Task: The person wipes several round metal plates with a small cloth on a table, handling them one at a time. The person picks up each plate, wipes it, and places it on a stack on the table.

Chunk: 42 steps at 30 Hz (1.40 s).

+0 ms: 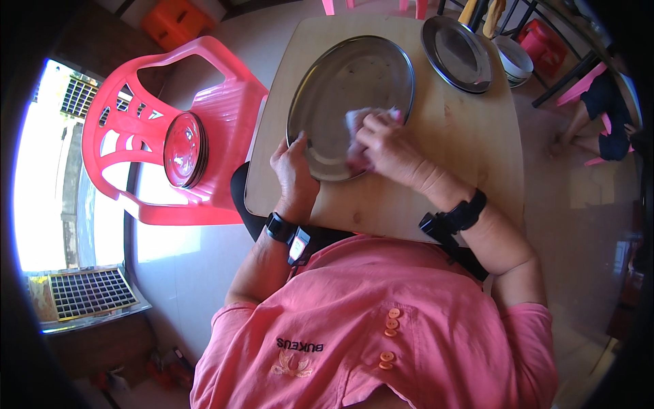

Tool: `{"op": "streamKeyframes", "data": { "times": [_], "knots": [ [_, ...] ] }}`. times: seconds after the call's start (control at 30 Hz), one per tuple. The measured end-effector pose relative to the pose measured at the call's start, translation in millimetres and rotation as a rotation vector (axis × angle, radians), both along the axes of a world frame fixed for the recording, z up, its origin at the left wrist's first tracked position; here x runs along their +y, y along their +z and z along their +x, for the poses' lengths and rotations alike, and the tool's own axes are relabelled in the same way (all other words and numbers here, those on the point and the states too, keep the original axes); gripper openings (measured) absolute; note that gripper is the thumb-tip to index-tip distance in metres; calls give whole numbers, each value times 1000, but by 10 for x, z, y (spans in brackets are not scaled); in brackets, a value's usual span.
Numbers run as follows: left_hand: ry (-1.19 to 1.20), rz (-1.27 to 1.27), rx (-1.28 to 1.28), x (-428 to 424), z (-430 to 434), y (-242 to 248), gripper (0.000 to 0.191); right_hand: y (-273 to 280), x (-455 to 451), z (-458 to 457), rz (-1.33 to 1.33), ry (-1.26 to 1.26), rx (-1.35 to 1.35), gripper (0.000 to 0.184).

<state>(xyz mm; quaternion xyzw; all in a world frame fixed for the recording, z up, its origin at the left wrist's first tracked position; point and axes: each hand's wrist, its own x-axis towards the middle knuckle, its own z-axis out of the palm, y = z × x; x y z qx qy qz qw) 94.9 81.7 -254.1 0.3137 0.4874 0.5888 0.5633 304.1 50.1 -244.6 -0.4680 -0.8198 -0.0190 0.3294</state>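
A large oval metal tray (352, 82) lies on the wooden table top (460, 158) before me. My left hand (297, 166) grips the tray's lower left rim, thumb on top. My right hand (383, 145) holds a crumpled white and pink cloth (357, 122) against the tray's right part; the hand and cloth look slightly blurred. Beyond the tray, at the table's far right corner, rest smaller oval metal trays (457, 56), which look stacked.
At left, a pink plastic armchair (138, 128) carries a stack of round metal plates (184, 151). White bowls (513, 56) stand past the table's right edge. An orange stool (176, 23) is at the far left. Another person's legs (587, 122) show at right.
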Motion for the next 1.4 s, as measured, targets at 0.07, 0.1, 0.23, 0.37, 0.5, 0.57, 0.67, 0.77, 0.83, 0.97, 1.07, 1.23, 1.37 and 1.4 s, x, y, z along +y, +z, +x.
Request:
{"op": "streamKeyframes", "data": {
  "times": [0.07, 0.1, 0.23, 0.37, 0.5, 0.57, 0.67, 0.77, 0.83, 0.97, 1.07, 1.23, 1.37, 1.4],
  "knots": [
    [8, 8, 32, -13, -6, -8, 16, 13, -137, -174, -95, 82, 59, 14],
    [-3, 24, -5, -17, -5, -19, 16, 16, -152, -269, -49, 69, 74, 14],
    [-16, 47, -28, -12, -14, -70, 14, 5, -179, -271, -125, 27, 64, 17],
    [-32, 212, 253, -18, -35, -100, 15, -58, -138, -166, -144, -14, 99, 20],
    [-54, 116, 50, -20, -57, -95, 18, -63, -44, -60, -101, -84, 91, 25],
    [-38, 87, 20, -8, -52, -92, 19, -55, -7, 30, -173, -60, 154, 27],
    [-57, 71, 2, 5, -48, -93, 21, -55, 55, 137, -308, -10, 232, 29],
    [-47, 60, 46, 12, -60, -101, 21, -74, 85, 173, -314, 13, 259, 29],
    [-32, 52, 91, 17, -68, -116, 21, -93, 88, 182, -303, 19, 244, 30],
    [-36, 66, 71, 42, -77, -153, 20, -119, 86, 204, -284, 44, 269, 30],
    [-42, 68, 63, 51, -77, -168, 19, -127, 89, 211, -254, 40, 259, 30],
    [-34, 41, 75, 11, -82, -146, 20, -121, 94, 199, -266, 50, 283, 28],
    [-16, 55, 70, 5, -62, -129, 20, -111, 90, 204, -250, 54, 285, 29],
    [-25, 59, 79, 9, -66, -121, 20, -108, 90, 202, -251, 54, 289, 29]
  ]
}}
